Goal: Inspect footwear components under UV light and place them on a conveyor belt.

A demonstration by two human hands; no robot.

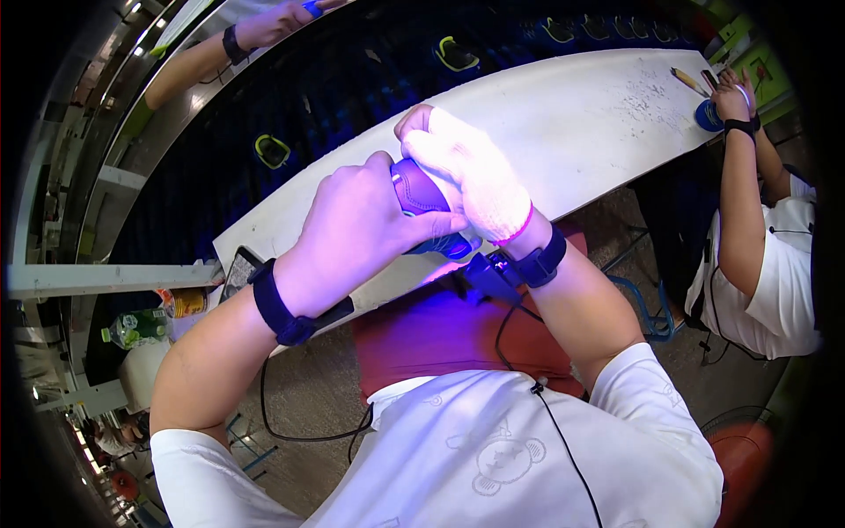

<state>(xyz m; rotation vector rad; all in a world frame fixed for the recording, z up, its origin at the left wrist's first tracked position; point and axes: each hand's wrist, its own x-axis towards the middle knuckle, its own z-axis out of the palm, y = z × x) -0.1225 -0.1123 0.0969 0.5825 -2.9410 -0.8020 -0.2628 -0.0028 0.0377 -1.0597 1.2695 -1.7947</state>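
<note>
I see the bare left hand (pixel 356 202) and the gloved right hand (pixel 475 172) curled around a shoe (pixel 420 190), over the tabletop (pixel 607 106) by its near edge, maybe so it won't wobble.

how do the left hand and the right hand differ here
The left hand is bare, while the right hand wears a pale glove with a pink edge at the wrist.
The right hand shows up much brighter, its glove almost glaring, while the left hand looks duller and purple-tinged.
Both hold the same dark shoe, and both wrists carry dark straps.
</note>
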